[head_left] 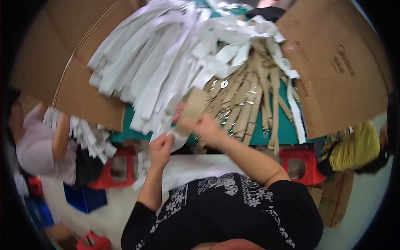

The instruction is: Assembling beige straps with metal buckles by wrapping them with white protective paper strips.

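Note:
My left hand is closed, pinching the end of a white strip that looks like a thin sleeve. My right hand grips a flat tan card-like piece, blurred by motion, just above and right of the left hand. Beyond it lie tan suspenders, their straps fanned toward me with silver metal clips at the ends. A thick heap of long white strips spreads over the left of the table, and some drape across the suspenders.
Cardboard sheets stand at the left and right of the green table. Another person is at the left with white strips; a person in yellow is at the right. Red stools and a blue bin stand below.

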Tool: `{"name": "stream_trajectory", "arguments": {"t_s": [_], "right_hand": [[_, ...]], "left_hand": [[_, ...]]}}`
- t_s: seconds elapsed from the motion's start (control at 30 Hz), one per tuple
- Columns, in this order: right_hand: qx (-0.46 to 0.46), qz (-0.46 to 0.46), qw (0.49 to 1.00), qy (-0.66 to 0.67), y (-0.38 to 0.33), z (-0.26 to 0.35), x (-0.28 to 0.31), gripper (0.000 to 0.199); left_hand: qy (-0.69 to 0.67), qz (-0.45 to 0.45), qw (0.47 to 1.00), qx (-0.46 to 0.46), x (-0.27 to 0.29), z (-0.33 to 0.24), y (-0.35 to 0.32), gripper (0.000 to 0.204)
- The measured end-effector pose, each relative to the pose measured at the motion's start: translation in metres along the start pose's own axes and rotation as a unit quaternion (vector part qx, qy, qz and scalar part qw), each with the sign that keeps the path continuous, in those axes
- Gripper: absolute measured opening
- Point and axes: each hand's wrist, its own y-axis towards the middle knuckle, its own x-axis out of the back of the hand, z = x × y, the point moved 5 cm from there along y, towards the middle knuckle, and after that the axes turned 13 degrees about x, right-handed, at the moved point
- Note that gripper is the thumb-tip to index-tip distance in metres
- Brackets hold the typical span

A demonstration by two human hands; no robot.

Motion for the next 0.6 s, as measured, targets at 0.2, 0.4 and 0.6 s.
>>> {"name": "stream_trajectory", "arguments": {"t_s": [0.2,0.4,0.6], "right_hand": [[0.025,-0.069,0.997,0.036,0.021,0.04,0.018,0.052],[0.119,-0.066,0.987,-0.084,0.009,0.026,0.022,0.045],[0.146,-0.099,0.981,-0.075,0.013,0.035,0.023,0.043]], "left_hand": [[-0.061,0.04,0.997,0.034,-0.008,-0.008,0.004,0.03],[-0.101,0.115,0.988,0.021,-0.005,-0.013,0.006,0.024],[-0.071,0.135,0.988,0.036,-0.009,-0.01,0.01,0.029]]}}
